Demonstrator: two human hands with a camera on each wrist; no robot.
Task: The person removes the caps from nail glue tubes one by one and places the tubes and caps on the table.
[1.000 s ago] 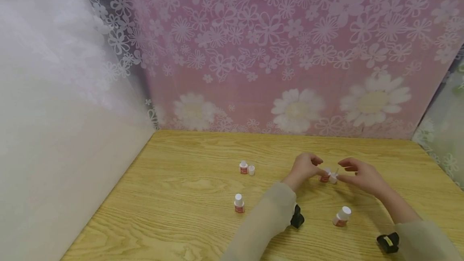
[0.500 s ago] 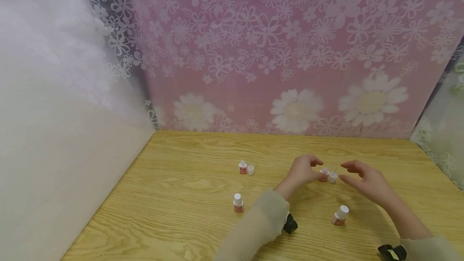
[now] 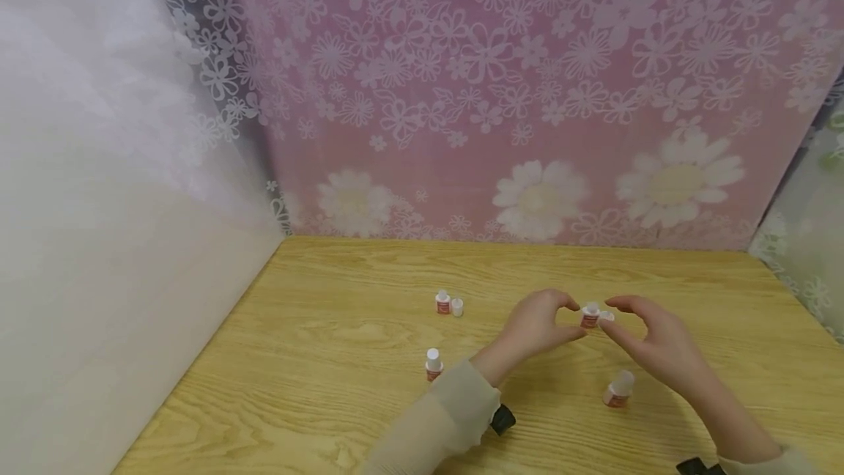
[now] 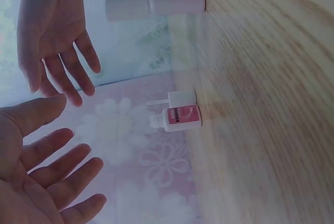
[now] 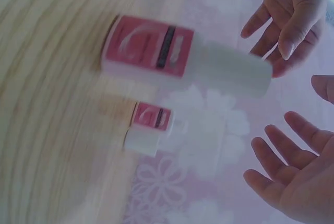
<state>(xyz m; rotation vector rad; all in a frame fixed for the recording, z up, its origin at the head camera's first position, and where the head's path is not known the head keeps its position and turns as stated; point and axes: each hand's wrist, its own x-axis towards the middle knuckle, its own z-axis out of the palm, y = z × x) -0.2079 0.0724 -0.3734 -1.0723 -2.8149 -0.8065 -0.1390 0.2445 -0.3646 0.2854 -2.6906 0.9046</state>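
A small white bottle (image 3: 590, 316) with a red label stands uncapped at the right rear of the table. Right beside it is its white cap (image 4: 181, 97), set down with a thin applicator stem pointing up. My left hand (image 3: 537, 325) hovers left of the bottle, fingers spread and holding nothing. On the other side is my right hand (image 3: 659, 336), its thumb overlapping the cap in the head view; the wrist views show its fingers apart from it. Closer to me, a capped bottle (image 5: 148, 49) of the same kind stands below the right hand.
Farther left stands another uncapped bottle (image 3: 442, 303) with its cap (image 3: 458, 307) beside it. A capped bottle (image 3: 433, 365) is near my left sleeve (image 3: 438, 416), which partly hides its base. A pink floral sheet (image 3: 422, 116) hangs along the table's back edge.
My left hand has drawn back to the left, and its thumb no longer covers the bottle. The right hand has backed off from the cap slightly toward me. Bottle and cap stay standing.
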